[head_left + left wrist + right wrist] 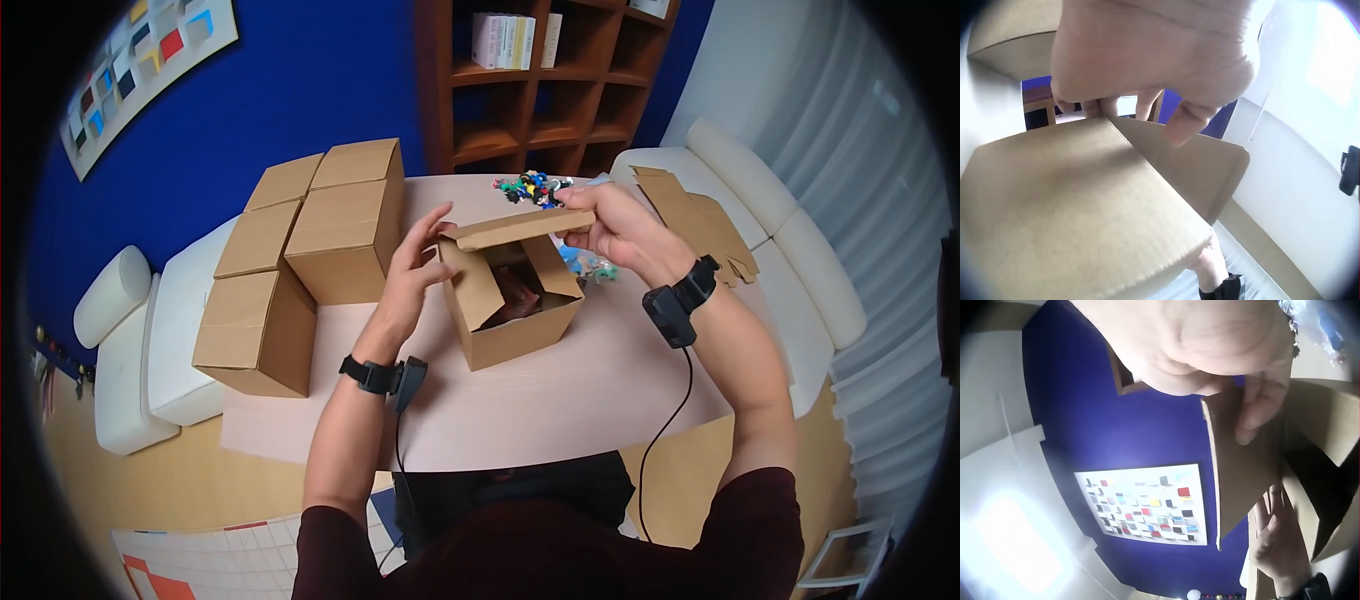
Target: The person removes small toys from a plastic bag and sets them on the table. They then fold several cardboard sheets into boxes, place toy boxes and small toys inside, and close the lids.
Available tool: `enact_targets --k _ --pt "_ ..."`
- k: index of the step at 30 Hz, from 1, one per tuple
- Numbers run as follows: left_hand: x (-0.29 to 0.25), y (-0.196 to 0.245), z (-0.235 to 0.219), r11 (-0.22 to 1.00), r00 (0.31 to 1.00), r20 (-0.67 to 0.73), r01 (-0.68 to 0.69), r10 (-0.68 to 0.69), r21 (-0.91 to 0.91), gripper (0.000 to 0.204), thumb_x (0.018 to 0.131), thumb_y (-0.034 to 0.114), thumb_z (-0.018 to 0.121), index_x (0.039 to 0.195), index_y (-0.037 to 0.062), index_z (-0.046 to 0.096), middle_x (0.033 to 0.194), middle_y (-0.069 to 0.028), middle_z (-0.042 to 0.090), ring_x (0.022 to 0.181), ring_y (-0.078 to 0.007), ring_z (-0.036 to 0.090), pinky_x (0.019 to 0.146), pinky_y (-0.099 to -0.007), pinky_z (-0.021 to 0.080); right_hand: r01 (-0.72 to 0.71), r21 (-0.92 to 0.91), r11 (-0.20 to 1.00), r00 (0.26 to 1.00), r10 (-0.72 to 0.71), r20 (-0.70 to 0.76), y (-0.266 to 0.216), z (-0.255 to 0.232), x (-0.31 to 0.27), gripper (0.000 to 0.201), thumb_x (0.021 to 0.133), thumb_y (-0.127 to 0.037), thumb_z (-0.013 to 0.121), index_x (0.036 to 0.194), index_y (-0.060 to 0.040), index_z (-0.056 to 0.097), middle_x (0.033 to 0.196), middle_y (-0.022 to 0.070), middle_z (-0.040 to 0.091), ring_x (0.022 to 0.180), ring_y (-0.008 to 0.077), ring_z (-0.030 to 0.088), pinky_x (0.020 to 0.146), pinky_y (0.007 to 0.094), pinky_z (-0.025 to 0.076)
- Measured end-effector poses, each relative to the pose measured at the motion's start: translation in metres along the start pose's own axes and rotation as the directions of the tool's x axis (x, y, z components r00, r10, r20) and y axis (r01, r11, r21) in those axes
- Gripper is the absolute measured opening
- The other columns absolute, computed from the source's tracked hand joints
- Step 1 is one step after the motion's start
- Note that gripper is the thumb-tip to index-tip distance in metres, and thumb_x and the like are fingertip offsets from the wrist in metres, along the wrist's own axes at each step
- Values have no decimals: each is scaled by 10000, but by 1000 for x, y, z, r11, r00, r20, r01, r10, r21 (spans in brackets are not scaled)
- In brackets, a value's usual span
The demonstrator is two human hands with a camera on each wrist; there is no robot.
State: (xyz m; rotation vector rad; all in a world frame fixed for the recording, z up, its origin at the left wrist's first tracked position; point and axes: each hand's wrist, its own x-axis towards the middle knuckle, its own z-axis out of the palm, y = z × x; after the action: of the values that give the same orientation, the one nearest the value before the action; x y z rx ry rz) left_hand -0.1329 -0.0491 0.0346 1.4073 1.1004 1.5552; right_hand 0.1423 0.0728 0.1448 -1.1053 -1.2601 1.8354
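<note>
A cardboard box (525, 338) stands on the table with its top partly uncovered; something reddish shows dimly inside. Its raised flap (525, 228) is pinched at the right end between the thumb and fingers of the right hand (625, 228). At the box's left upper edge is the left hand (405, 285), fingers spread and slightly bent, touching the side near the flap. In the left wrist view the left hand (1154, 56) hangs over the box's side (1079, 206). The right wrist view shows the right hand (1210, 344) with a finger against the flap (1235, 462).
Several closed cardboard boxes (340, 220) stand at the table's left. Behind the box lie small colourful pieces (535, 188) and a clear bag (585, 263) with more. Flattened cardboard (700, 222) lies at the right, by a white sofa (800, 260). A wooden shelf (435, 90) stands behind.
</note>
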Motion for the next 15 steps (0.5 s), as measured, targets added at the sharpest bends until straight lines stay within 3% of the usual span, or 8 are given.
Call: enact_targets --k 1,3,5,6,8,9,11,15 --pt "4 2 5 997 999 -22 38 -37 73 534 1112 340 651 1564 65 577 1381 -78 661 1239 -155 587 1098 -346 447 28 34 999 1000 -28 0 0 10 -7 284 1102 -150 562 1301 47 611 1217 231 732 1075 346 773 1031 473 617" --pt "23 -15 14 973 988 -140 96 -68 208 376 1110 286 699 1365 8 704 1141 -25 744 1015 -98 646 928 -292 526 111 235 966 992 -123 36 7 18 -12 288 1116 -139 535 1300 72 601 1250 263 723 1103 378 769 1042 503 617" --pt "29 -21 21 977 957 -252 179 -145 117 412 1136 353 651 1234 -39 731 1011 -58 763 909 -121 660 855 -319 548 135 369 919 986 -161 40 17 28 -21 262 1126 -107 493 1264 97 580 1228 301 725 1124 419 763 1072 538 610" --pt "32 -24 24 983 932 -336 168 -135 70 443 1134 363 647 1209 -65 735 961 -88 768 880 -141 664 842 -341 554 179 324 929 937 -261 231 32 24 -21 156 1104 -67 523 1207 29 592 1168 275 749 1126 403 767 1070 517 617" --pt "27 -11 33 997 904 -424 71 -49 37 417 1151 332 617 1196 -67 732 986 -99 774 890 -140 664 837 -340 556 212 204 956 862 -281 422 55 40 -45 77 1088 -7 503 1151 -13 548 1177 259 742 1168 389 750 1067 497 610" --pt "21 -3 38 999 886 -464 27 -13 23 405 1159 316 602 1190 -67 730 998 -104 777 895 -139 665 835 -340 556 321 -63 945 871 -268 413 62 46 -55 97 1074 12 501 1154 -14 548 1147 228 742 1142 350 751 1033 476 608" --pt "7 17 41 986 861 -497 -28 109 167 385 1168 290 583 1196 -67 724 987 -110 780 868 -136 663 814 -337 561 497 -547 674 866 -347 360 71 53 -76 161 1019 61 496 1156 -1 554 1085 203 727 1095 349 731 965 458 583" --pt "-21 57 64 863 806 -451 -138 383 486 279 1146 188 610 1222 -61 709 908 -178 754 766 -169 675 741 -337 566 576 -779 247 766 -495 410 91 44 -77 246 957 49 547 1203 39 567 1220 312 651 1184 513 641 1050 525 537"
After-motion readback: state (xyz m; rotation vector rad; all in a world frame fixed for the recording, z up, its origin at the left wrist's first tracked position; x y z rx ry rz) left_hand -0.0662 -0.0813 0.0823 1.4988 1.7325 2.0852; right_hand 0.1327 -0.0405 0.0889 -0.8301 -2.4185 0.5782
